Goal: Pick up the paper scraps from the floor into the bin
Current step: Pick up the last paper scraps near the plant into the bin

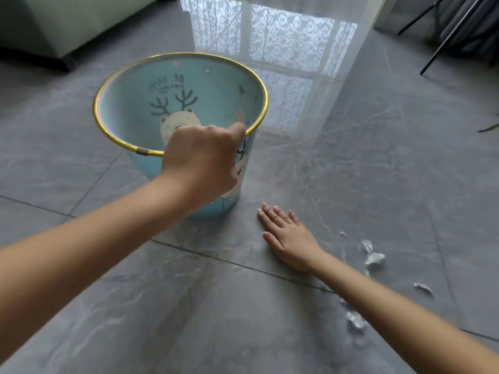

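Observation:
A light blue bin (129,103) with a gold rim and a reindeer-bear drawing stands tilted on the grey tile floor. My left hand (201,157) grips its near rim, fingers curled over the edge into the bin. My right hand (286,236) lies flat on the floor to the right of the bin's base, fingers straight, holding nothing. Several white paper scraps lie on the floor to the right of my right forearm: a crumpled one (374,259), a small one (422,288), a tiny one (343,234) and a larger one (355,321) close to my forearm.
A pale sofa (67,20) with a dark base stands at the back left. A sheer white curtain (337,49) hangs to the floor behind the bin. Black tripod legs (445,36) stand at the back right.

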`<state>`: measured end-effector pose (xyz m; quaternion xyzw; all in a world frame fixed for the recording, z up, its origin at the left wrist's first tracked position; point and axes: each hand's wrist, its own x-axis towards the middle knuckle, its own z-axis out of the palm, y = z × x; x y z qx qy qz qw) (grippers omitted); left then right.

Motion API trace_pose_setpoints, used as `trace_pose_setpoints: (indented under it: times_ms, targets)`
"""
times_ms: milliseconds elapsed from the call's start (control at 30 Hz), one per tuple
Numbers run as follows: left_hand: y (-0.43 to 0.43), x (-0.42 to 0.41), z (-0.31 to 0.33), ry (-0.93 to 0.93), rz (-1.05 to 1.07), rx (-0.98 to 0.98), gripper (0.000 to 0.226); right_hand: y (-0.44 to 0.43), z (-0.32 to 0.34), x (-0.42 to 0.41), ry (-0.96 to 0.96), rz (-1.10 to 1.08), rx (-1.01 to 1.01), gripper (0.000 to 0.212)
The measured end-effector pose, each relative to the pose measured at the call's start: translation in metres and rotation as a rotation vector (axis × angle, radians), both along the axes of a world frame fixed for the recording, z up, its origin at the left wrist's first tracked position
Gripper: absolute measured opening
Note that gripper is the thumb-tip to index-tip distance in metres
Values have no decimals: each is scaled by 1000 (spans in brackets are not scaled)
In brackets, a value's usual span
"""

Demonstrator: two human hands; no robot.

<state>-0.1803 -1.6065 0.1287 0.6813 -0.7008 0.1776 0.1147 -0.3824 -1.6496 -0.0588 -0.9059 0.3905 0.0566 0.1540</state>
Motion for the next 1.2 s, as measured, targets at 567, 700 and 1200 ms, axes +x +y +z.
trace_pose_setpoints:
  times_ms: [567, 700, 1200]
  targets:
    - [53, -39, 13, 2, -60, 99, 16, 83, 30, -71, -120, -71, -340, 52]
    - [65, -45, 12, 1, -72, 91, 13, 97, 20, -32, 117, 73, -144, 83]
    - [73, -71, 9, -6, -147, 36, 12, 63, 18, -155, -197, -594, -239, 65]
